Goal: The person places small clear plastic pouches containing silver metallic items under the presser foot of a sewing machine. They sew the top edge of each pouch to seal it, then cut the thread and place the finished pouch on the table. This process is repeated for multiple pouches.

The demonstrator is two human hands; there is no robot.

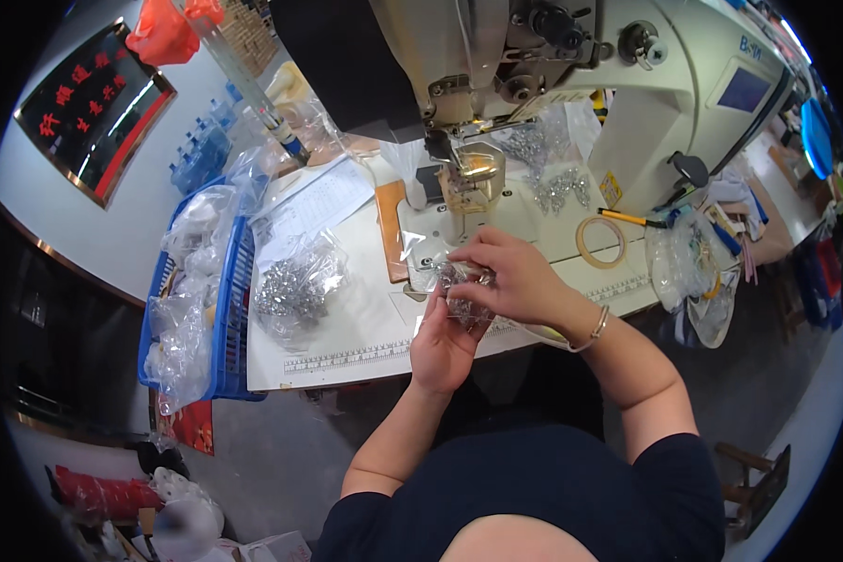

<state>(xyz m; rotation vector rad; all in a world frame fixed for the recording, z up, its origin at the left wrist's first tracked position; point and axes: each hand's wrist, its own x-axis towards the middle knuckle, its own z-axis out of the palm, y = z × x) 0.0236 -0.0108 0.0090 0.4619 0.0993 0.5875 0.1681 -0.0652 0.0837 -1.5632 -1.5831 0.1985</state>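
Close to the table's front edge, my two hands hold a small clear plastic bag point(451, 276) of shiny silver metal pieces. My left hand point(443, 351) supports it from below with its fingers curled round it. From above, my right hand point(520, 281) grips the bag with bent fingers; some fingertips are hidden behind the pieces. To the left lies a larger clear bag point(295, 292) full of similar silver pieces. Loose silver pieces point(562, 190) are spread on the machine bed at the right, beside another clear bag point(523, 142) of them.
A sewing machine point(679, 75) stands just beyond my hands, its needle area point(473, 173) near them. A blue basket point(223, 351) of plastic bags sits left of the table. A tape roll point(583, 248), an orange-and-black pen-like tool point(629, 217) and a wooden strip point(391, 229) lie around.
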